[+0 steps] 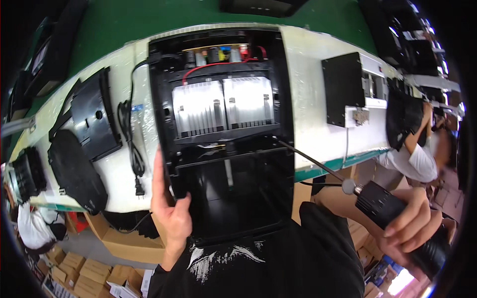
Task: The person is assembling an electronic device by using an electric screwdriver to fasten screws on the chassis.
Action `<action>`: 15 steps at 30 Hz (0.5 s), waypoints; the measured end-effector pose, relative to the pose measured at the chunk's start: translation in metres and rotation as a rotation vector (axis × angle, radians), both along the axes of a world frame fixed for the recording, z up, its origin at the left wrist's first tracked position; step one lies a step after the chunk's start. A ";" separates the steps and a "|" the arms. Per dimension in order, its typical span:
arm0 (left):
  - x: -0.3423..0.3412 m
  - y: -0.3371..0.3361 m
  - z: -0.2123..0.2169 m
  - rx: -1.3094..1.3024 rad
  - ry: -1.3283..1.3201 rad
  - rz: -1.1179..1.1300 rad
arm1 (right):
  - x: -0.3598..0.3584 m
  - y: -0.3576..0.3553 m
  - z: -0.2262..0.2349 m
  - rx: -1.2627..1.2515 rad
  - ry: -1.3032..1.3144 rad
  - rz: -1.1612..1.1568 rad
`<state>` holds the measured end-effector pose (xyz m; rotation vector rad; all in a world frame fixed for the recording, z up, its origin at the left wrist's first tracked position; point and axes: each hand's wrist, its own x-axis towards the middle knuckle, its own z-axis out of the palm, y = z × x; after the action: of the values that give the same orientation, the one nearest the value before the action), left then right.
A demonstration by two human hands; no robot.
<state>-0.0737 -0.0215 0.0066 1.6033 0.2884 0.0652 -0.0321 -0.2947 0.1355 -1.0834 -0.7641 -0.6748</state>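
In front of me an opened black appliance housing rests partly on the table and against my body. Inside it are two shiny silver finned metal blocks, with a red wire and a circuit board above them. My left hand grips the housing's left side wall, thumb on the inner face. My right hand is wrapped round a black electric screwdriver. Its long thin bit reaches into the housing at the right, just below the silver blocks. The screw at its tip is too small to make out.
Left of the housing lie a black power cord, a black plastic panel and a dark rounded cover. A black-and-silver unit stands to the right. Co-workers sit at both sides; cardboard boxes are on the floor.
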 end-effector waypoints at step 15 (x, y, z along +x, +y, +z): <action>-0.002 0.003 -0.002 -0.034 -0.019 0.001 | -0.026 -0.158 -0.019 -0.143 0.056 -0.958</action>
<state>-0.0758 -0.0189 0.0044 1.5676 0.2744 0.0758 -0.0580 -0.4527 0.1161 -1.5953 -0.1992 -1.3960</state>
